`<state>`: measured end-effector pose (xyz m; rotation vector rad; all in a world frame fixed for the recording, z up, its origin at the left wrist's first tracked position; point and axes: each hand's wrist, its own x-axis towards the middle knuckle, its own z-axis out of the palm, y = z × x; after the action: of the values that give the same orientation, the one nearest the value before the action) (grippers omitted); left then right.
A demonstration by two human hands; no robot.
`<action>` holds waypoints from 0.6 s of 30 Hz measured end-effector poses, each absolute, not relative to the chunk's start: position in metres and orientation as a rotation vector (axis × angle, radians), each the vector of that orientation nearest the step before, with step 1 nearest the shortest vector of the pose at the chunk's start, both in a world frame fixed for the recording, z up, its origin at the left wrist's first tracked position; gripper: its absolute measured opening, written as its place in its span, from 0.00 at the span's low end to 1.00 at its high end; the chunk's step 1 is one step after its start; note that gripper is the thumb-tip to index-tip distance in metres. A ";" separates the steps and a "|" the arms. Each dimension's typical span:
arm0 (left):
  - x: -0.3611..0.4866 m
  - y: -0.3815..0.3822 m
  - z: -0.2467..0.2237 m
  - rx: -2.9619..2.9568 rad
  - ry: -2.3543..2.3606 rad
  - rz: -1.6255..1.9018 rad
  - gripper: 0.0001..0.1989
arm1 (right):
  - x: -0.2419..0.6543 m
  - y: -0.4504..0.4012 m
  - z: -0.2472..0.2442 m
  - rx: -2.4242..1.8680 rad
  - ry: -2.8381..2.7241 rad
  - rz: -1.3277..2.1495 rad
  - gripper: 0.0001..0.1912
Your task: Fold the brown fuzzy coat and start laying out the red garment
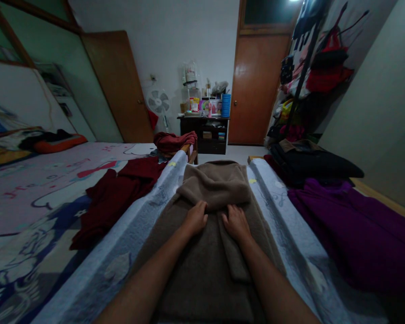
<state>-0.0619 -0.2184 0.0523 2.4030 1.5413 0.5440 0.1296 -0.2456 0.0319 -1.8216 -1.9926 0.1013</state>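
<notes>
A brown fleece garment lies lengthwise in front of me, its far part turned back toward me in a loose, rumpled fold. My left hand has its fingers closed on the near edge of that fold. To the right of it, my right hand grips the same edge with bent fingers. A narrow strip of the garment, which looks like a sleeve, runs from under my right hand toward me. Both hands' fingertips are partly hidden in the cloth.
Dark red clothing lies at left on a patterned bed. A purple garment and a stack of dark folded clothes rest at right. Light blue-grey plush covers flank the brown cloth. Beyond stand a dark cabinet and a fan.
</notes>
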 end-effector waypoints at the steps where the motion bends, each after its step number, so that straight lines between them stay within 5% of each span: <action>1: -0.058 -0.218 0.052 2.375 1.564 0.580 0.19 | 0.130 -0.245 0.031 -1.795 -1.977 0.109 0.21; 7: -0.035 -0.214 0.046 2.314 1.641 0.618 0.34 | 0.138 -0.238 0.023 -1.577 -1.662 0.142 0.21; 18: -0.033 -0.198 0.037 2.003 1.708 0.896 0.18 | 0.147 -0.232 0.026 -1.527 -1.186 0.125 0.39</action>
<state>-0.0327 -0.1984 0.0370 2.0030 1.7080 0.8961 0.1468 -0.2324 0.0260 -1.5265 -1.1859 0.1248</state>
